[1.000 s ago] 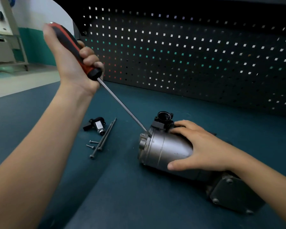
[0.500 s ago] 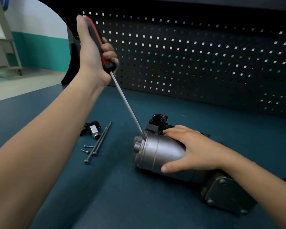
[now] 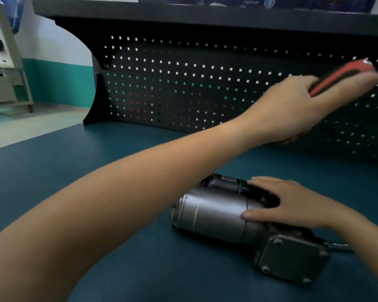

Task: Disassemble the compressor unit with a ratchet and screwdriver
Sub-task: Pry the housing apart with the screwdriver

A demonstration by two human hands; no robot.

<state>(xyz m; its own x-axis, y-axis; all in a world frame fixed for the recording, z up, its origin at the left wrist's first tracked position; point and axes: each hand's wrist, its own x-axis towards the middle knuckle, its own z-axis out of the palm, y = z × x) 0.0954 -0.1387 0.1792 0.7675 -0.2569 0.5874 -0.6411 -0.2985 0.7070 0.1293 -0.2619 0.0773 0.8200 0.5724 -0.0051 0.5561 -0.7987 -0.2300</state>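
The left hand (image 3: 292,107), gripping the screwdriver (image 3: 340,77), has swung from the upper left to the frame's upper right, its tip off the housing; prying looks paused. At lower centre-right, the compressor unit (image 3: 216,214) lies under the flat, steadying right hand (image 3: 292,203).

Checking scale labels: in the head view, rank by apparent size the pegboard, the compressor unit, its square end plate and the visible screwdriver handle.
1. pegboard
2. compressor unit
3. square end plate
4. screwdriver handle, blurred and partly covered, so only its visible part counts
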